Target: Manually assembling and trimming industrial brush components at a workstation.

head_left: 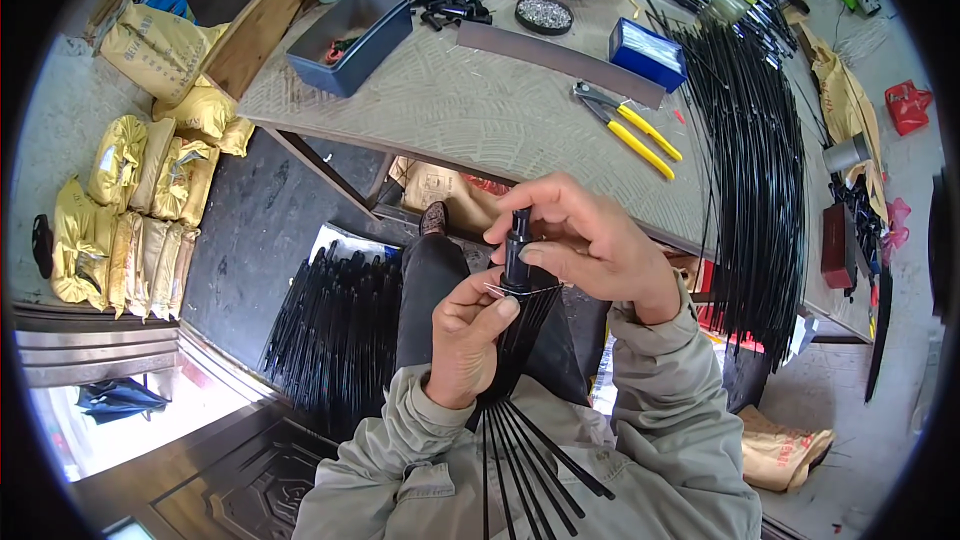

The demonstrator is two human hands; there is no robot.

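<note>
In front of my lap I hold a black plastic hub, which resembles an umbrella runner and stands upright. Slim black rods, like umbrella ribs, fan out below it over my lap. A thin wire crosses the hub's lower collar, its ends sticking out at both sides. My left hand pinches the collar between thumb and fingers. From the right, my right hand curls around the hub's upper part, thumb against its side. My fingers partly hide where the rods join the hub.
Yellow-handled cutting pliers, a metal strip, a blue box and a blue-grey bin lie on the worktable. Long black rods overhang its right side. More bundled rods stand at my left leg. Yellow sacks line the left.
</note>
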